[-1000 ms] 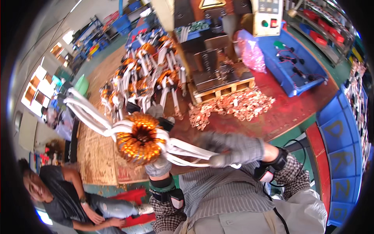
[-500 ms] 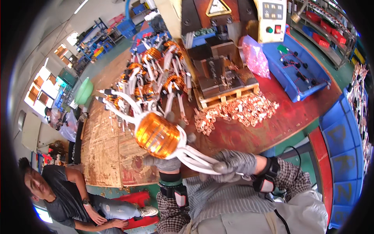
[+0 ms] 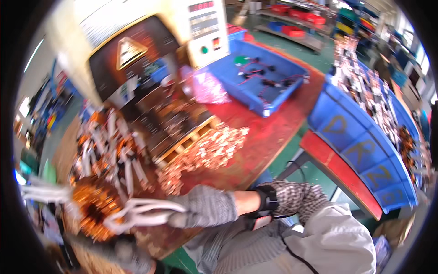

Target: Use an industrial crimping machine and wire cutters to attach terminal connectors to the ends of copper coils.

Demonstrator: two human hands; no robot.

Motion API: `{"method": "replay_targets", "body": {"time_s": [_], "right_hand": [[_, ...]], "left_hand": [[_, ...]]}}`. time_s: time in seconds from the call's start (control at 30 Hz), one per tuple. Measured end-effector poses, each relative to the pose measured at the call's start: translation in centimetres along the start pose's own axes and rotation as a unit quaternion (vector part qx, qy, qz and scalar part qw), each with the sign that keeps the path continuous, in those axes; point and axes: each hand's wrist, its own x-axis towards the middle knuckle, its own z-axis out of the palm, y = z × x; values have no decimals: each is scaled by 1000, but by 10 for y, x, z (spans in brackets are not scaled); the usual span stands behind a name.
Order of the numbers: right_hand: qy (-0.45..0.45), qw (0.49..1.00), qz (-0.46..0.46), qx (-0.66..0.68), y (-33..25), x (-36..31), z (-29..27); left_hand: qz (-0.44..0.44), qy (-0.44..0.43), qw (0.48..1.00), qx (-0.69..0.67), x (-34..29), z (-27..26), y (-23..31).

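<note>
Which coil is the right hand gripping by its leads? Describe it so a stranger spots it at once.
Find the machine with the triangular sign, upper left. Below it, to the left, lies a heap of copper-wound coils; just below that in view is the orange toroidal coil. Unlike those heaped, its white leads are gripped in the gloved right hand.
</note>
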Motion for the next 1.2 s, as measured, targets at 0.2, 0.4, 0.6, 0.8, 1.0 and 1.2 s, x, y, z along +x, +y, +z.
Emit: {"method": "replay_targets", "body": {"time_s": [0.2,0.4,0.6,0.8,1.0,1.2], "right_hand": [[9,987,-84,135,-25,11,-9],[42,991,-26,-126,-6,-3,-27],[104,853,-100,-501,15,-8,-63],[113,864,-103,-480,34,-5,-65],[88,926,-1,-367,7,-26,-91],[128,811,214,-530,25,-41,-260]], "left_hand": [[195,-46,978,63,57,-77,-105],[386,-37,905,176,53,9,-68],[540,-22,792,283,46,67,-43],[599,322,556,478,42,24,-193],[388,250,683,567,-1,52,-130],[30,98,818,567,-50,-135,-281]]}}
